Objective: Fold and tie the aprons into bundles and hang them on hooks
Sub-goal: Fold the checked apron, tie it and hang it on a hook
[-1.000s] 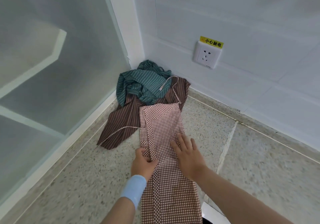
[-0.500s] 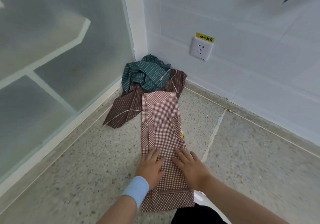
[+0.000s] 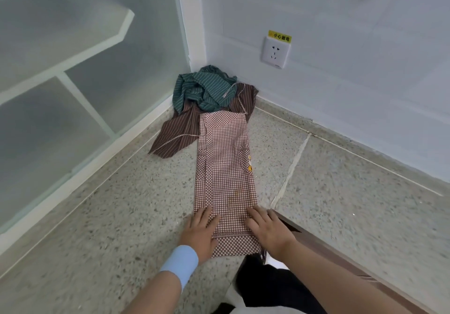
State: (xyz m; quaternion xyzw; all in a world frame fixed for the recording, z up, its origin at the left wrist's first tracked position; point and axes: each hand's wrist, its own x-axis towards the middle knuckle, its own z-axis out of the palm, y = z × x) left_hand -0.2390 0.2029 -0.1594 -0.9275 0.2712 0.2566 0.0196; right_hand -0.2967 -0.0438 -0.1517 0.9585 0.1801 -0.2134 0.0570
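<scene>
Left hand, right hand slid nearer, seemingly flat on apron.

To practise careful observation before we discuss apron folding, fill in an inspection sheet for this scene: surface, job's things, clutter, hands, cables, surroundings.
Surface: speckled stone floor with a pale joint line.
Job's things: checked apron folded into a long strip, flat on the floor; brown striped apron and green striped apron crumpled in the corner, green on top.
Clutter: nothing seen.
Hands: left hand and right hand, fingers straight, press flat on the checked apron's near end.
Cables: nothing seen.
Surroundings: white wall with a socket under a yellow label; frosted glass partition on the left.
</scene>
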